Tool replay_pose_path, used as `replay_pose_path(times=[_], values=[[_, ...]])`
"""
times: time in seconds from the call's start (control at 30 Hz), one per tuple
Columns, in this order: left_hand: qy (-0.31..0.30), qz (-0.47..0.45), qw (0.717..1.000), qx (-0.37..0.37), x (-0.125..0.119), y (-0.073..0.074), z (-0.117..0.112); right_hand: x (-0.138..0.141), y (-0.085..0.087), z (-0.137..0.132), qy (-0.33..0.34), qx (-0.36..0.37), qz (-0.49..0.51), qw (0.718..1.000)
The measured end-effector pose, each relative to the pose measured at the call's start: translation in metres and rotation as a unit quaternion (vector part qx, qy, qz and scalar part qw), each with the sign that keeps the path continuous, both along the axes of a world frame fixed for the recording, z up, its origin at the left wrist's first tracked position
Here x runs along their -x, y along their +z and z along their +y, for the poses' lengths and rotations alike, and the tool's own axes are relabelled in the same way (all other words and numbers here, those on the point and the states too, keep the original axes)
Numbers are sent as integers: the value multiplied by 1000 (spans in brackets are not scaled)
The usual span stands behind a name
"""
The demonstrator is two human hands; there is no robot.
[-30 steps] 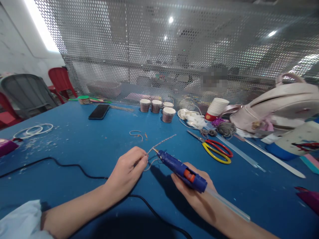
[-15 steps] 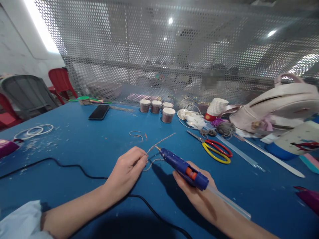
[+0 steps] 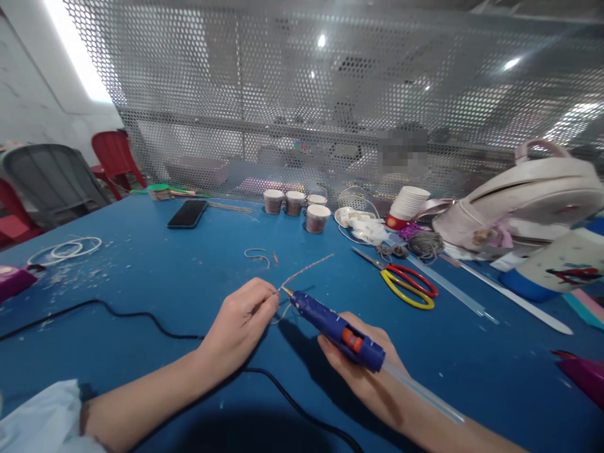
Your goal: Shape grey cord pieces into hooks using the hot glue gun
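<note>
My left hand [image 3: 241, 326] rests on the blue table [image 3: 141, 283] with its fingers pinched on a thin twine-wrapped wire [image 3: 306, 269] that runs up and to the right. My right hand [image 3: 365, 374] grips a blue glue gun [image 3: 335, 327] with an orange trigger and a clear glue stick [image 3: 422, 395] out its back. The gun's nozzle tip sits right at the pinched end of the wire, beside my left fingertips.
A black cable [image 3: 141, 318] crosses the table under my left arm. Red and yellow scissors [image 3: 406, 286], glue sticks [image 3: 453, 289], small cups [image 3: 295, 202], a phone [image 3: 187, 214], stacked paper cups [image 3: 408, 204] and a pale bag [image 3: 514, 201] lie farther back. A perforated metal screen [image 3: 302, 94] bounds the far edge.
The glue gun has moved left, bringing its nozzle close up to my left fingertips on the wire. My left hand has stayed put.
</note>
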State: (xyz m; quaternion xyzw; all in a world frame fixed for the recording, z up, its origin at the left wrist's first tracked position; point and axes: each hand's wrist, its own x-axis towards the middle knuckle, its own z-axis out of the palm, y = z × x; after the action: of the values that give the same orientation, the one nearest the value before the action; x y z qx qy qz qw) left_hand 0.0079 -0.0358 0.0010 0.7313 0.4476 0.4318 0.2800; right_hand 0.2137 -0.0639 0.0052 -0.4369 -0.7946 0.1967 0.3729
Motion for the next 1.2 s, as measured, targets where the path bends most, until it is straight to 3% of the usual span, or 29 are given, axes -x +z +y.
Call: replay_pose_path(times=[0.33,0.5,0.67,0.83,0.97,1.03,1.13,1.2], values=[[1,-15,1000,15,0,0,1,0,-1,-1,1,-7,-6,1000],[22,-90,991,96,1,0,3,-8,9,2,-110,41,21,993],[49,-180,967,175,3,4,6,-32,7,30,-203,98,-1,974],[51,-212,957,192,4,6,5,-48,-6,62,-178,95,-77,976],[46,-217,958,181,6,7,3,-60,-2,58,-178,101,-135,969],[44,-216,959,176,7,8,2,-73,4,46,-200,67,-169,963],[43,-211,962,170,9,11,0,-87,16,19,-287,-56,-218,931],[38,-204,964,169,9,13,-2,-84,27,3,-251,-138,-194,938]])
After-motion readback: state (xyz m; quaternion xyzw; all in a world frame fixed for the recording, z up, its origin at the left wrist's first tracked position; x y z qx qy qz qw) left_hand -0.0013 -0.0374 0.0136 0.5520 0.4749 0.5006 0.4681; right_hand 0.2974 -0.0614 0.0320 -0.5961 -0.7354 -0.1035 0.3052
